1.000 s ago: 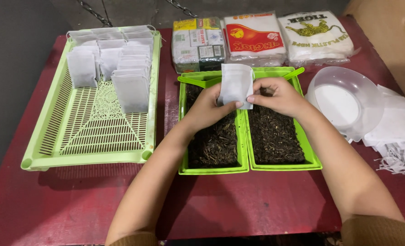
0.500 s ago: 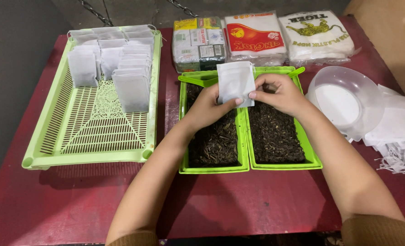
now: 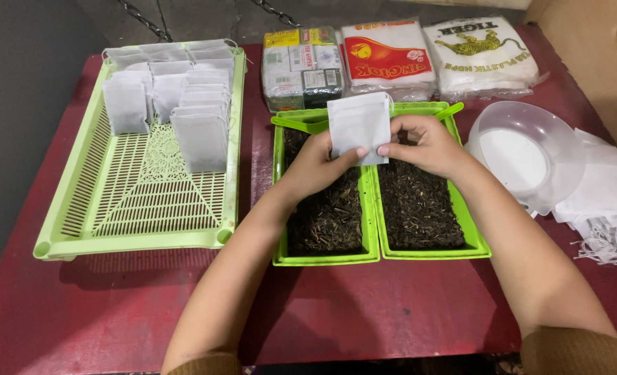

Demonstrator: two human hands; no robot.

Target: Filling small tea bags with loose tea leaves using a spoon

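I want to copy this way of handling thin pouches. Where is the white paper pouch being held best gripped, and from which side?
Probably by its lower edge, from below: the white pouch stands upright above the green trays, and the left hand and right hand pinch its bottom corners, which leaves the top free.

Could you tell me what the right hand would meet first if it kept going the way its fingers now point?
The right hand points leftward at the white bag it already pinches, so that comes first. Just beyond are the left hand's fingers, holding the same bag. Depth looks close, though one view cannot confirm it.
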